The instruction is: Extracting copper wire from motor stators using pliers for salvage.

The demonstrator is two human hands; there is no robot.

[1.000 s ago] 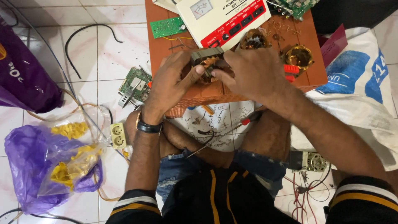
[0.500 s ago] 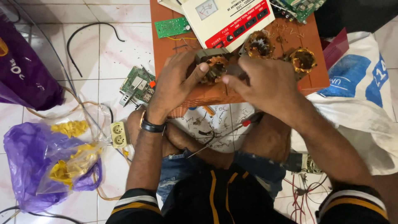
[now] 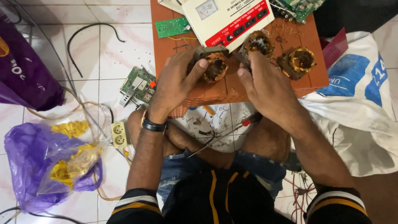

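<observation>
Left hand [image 3: 176, 85] is wrapped around a small motor coil [image 3: 214, 66], thumb across its front, holding it on the orange stool top [image 3: 166, 45] near the front edge. The coil's round opening faces up toward the camera, so its axis runs roughly vertical; the grey metal frame sits along its far side. Right hand [image 3: 265, 83] lies just right of the coil, fingers curled down onto the stool; whether it grips anything cannot be told. A second coil [image 3: 259, 41] sits just beyond the right fingertips, a third coil [image 3: 299, 61] further right, both openings up. White meter box [image 3: 226, 18] lies behind them, with a green circuit board [image 3: 173, 27] at the back left. A screwdriver [image 3: 224, 135] rests across the lap. A purple bag [image 3: 41, 166] lies on the floor at left.
</observation>
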